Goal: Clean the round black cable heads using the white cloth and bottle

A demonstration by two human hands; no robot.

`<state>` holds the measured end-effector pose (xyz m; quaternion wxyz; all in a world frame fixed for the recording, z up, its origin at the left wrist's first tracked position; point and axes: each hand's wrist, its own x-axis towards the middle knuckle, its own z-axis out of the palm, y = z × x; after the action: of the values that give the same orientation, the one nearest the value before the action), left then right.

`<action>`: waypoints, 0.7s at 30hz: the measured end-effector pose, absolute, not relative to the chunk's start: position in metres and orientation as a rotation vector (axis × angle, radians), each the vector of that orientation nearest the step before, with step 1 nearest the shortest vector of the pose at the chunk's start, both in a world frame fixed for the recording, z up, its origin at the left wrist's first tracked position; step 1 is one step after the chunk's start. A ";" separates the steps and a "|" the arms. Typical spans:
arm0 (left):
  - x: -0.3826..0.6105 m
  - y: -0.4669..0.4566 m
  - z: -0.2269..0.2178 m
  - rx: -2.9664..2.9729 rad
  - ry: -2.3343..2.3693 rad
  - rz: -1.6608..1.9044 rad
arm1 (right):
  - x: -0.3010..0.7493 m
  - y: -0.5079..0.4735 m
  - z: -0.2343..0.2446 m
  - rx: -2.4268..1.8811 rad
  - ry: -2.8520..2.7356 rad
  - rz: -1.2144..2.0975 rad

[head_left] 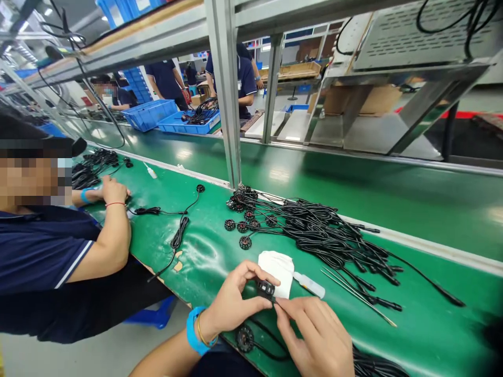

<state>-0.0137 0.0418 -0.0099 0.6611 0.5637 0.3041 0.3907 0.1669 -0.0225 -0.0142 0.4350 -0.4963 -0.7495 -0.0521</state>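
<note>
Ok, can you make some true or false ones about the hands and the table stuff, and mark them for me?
1. The left hand holds a small black part. True.
2. The table is red. False: it is green.
3. A small bottle lies beside the white cloth. True.
4. The right hand grips the small bottle. False: it pinches at the small black part.
5. Black cables lie piled beyond the white cloth. True.

I can't make out a single readable word, number, label, brand or sign anywhere from where I stand.
</note>
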 end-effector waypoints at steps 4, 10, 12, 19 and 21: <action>-0.011 0.043 -0.008 1.503 0.725 0.913 | 0.168 -0.025 -0.014 -1.246 -1.950 -0.219; -0.010 0.043 0.000 1.695 0.708 0.906 | 0.168 -0.024 -0.013 -1.230 -1.926 -0.212; -0.013 0.044 0.003 1.793 0.758 0.845 | 0.168 -0.021 -0.016 -1.248 -1.880 -0.128; -0.032 0.038 -0.001 2.134 1.090 0.502 | 0.159 -0.009 -0.038 -1.280 -1.924 0.019; -0.037 0.039 -0.003 2.186 1.107 0.435 | 0.170 -0.006 -0.038 -1.286 -1.992 -0.052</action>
<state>-0.0370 0.0386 -0.0031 0.3208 0.8320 0.4212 0.1656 0.1698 -0.0065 -0.0385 0.3758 -0.5026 -0.7784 -0.0202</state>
